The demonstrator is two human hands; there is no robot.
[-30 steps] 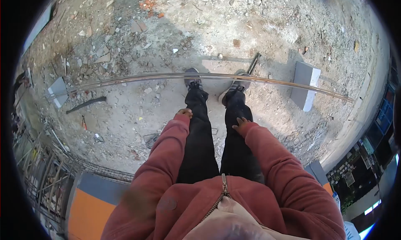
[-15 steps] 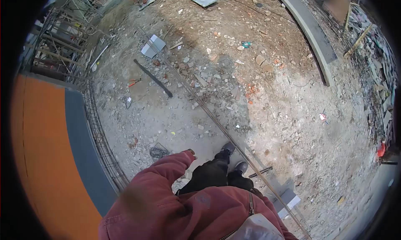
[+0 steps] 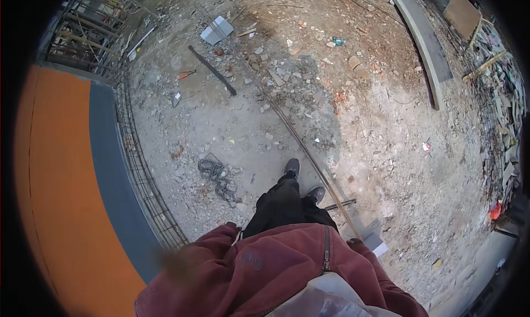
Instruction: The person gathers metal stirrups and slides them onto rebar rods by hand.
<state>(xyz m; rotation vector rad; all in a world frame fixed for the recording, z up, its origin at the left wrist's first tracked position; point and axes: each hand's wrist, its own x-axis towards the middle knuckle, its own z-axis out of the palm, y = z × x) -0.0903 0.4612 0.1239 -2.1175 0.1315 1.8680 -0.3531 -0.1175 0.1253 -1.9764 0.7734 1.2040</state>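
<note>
At the end of its red sleeve, my left hand (image 3: pixel 233 226) hangs low by my left thigh, with only a small dark part showing. The nearest thing ahead of it is a tangle of bent wire pieces (image 3: pixel 218 176) on the ground. On the other side, my right hand (image 3: pixel 355 242) overlaps the near stretch of the long thin steel rods (image 3: pixel 301 143); I cannot tell whether it grips them. A short dark bar (image 3: pixel 340 205) lies crosswise under the rods, close to my right shoe (image 3: pixel 315 194). Beside my right hand sits a pale block (image 3: pixel 376 244).
A long wire-like steel cage (image 3: pixel 135 165) runs along the orange and grey wall (image 3: pixel 66 168). Red-handled pliers (image 3: pixel 186 74), a dark strip (image 3: pixel 212 70) and another pale block (image 3: pixel 217 30) lie ahead. A concrete beam (image 3: pixel 417 44) is at right, before piled debris (image 3: pixel 502 102).
My left arm has drawn back from ahead to beside my thigh, uncovering more of the wire tangle. My right hand has come into view by the rods. My feet and view have shifted.
</note>
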